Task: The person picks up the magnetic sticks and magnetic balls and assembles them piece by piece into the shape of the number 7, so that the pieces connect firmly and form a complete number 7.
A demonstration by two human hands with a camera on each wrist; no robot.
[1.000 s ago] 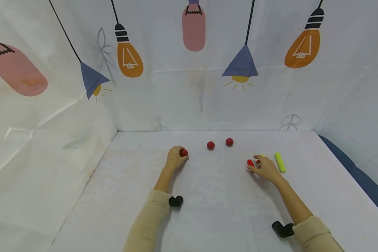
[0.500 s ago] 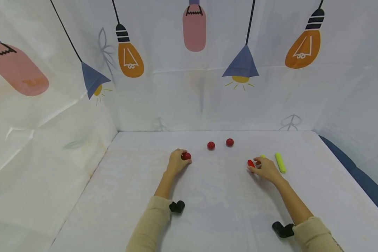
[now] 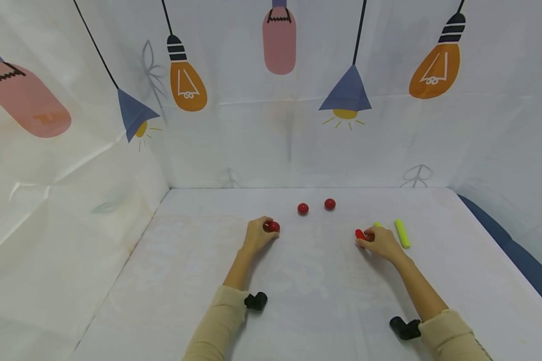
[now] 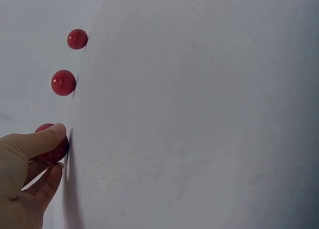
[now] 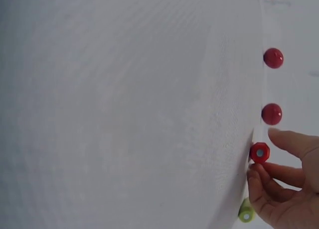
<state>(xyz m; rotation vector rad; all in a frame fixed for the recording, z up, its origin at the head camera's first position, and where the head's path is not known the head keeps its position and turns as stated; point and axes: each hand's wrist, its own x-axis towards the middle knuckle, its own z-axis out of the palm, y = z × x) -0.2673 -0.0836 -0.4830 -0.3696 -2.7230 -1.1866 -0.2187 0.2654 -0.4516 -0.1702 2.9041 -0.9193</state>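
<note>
My left hand [image 3: 258, 234] pinches a shiny red ball [image 3: 274, 227] between thumb and fingers, low over the white table. In the left wrist view, the thumb lies across this ball [image 4: 56, 151]. On the right, my right hand [image 3: 383, 243] has its thumb and curled fingers around a short red stick [image 3: 359, 234]. Its faceted end [image 5: 259, 152] has a pale blue centre in the right wrist view, and the fingertips are beneath it. Right beside that hand lies a lime-green stick [image 3: 402, 233]. Another lime-green piece [image 3: 377, 224] is mostly hidden behind the hand.
Two more red balls, one nearer [image 3: 302, 208] and one farther [image 3: 329, 204], rest toward the back of the white table [image 3: 307, 301]. White sheeting [image 3: 253, 145] printed with lamps rises behind and at both sides. A dark blue surface [image 3: 515, 250] shows past the right edge.
The left hand has moved right and slightly toward me, carrying the red ball. My right hand stays at the red stick, its index finger drawn slightly closer to the thumb.
</note>
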